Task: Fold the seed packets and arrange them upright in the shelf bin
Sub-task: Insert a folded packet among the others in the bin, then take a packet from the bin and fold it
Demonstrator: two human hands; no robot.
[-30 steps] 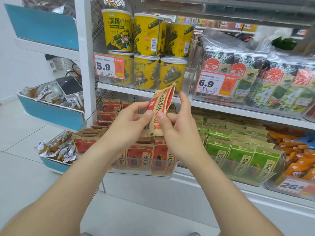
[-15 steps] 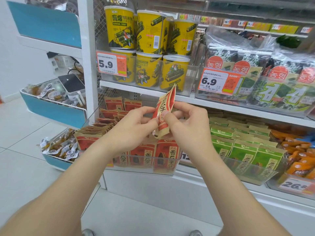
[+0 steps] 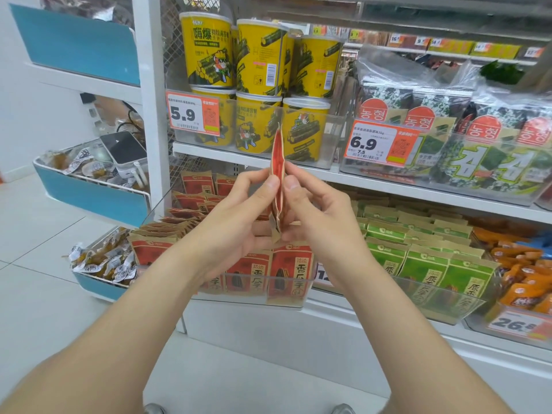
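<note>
I see the shelf [image 3: 388, 180] first, then the clear bin [image 3: 239, 302] below it. Red seed packets [image 3: 294, 273] stand upright in the bin; at least three show at the front wall. On the shelf are at least six yellow tubs [image 3: 209, 52], three stacked on three. My left hand [image 3: 236, 216] and right hand [image 3: 316, 216] meet above the bin. Both sets of fingers are clamped, thumb against fingertips, on one held packet [image 3: 277, 162], which is upright and edge-on to me.

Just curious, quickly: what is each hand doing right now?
Left hand: pinching the red-and-tan paper seed packet.
Right hand: pinching the same packet from the other side.
</note>
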